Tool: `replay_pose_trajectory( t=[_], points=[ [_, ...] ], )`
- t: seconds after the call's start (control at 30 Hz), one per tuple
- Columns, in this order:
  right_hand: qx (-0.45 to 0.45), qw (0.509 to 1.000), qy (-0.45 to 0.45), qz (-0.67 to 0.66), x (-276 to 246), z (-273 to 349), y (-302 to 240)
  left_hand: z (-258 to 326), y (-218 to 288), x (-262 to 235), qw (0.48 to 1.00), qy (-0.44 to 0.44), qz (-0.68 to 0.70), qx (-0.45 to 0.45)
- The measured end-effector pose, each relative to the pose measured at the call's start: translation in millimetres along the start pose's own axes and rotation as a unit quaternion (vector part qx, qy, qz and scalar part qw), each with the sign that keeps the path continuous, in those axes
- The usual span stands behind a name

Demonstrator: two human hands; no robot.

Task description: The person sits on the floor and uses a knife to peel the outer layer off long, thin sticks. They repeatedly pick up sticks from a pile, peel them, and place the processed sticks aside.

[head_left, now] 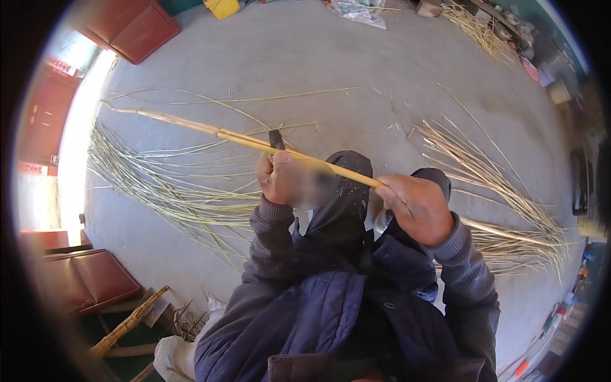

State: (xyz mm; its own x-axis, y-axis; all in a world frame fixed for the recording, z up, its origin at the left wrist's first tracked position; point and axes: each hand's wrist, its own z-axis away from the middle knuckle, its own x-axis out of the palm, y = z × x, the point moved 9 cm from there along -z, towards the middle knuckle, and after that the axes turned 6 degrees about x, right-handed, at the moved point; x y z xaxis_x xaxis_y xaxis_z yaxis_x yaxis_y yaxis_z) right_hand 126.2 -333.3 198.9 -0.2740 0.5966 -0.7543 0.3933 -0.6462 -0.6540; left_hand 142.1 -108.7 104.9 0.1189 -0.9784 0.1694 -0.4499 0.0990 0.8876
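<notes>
A long yellowish stick (347, 172) slants across in front of me, its thin, rougher far end reaching up to the left. My right hand (417, 207) is closed around its near end above my right knee. Farther along, my left hand (275, 178) is closed at the stick, thumb up. A short dark tool (276, 140) pokes out above that hand, against the stick; its kind is not clear. A blurred patch beside the left hand hides part of the palm side and whatever is there.
On the floor, a spread of thin greenish rods (153, 184) lies to my left and a bundle of tan rods (509, 184) to my right. Red-brown padded seats (95, 280) stand at the left. More straw-coloured stalks (474, 28) lie at the far right.
</notes>
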Motion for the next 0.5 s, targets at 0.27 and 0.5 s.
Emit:
replay_pose_trajectory(
  t=[0.27, 0.5],
  points=[
    [0.004, 0.999, 0.023, 0.029, 17, -21, -10, 19, -25, 10, 0.992, 0.019, 0.102, -0.077],
    [-0.015, 0.999, 0.007, 0.047, 29, -33, -23, 22, -11, 35, 0.998, -0.007, 0.059, -0.028]
  ],
)
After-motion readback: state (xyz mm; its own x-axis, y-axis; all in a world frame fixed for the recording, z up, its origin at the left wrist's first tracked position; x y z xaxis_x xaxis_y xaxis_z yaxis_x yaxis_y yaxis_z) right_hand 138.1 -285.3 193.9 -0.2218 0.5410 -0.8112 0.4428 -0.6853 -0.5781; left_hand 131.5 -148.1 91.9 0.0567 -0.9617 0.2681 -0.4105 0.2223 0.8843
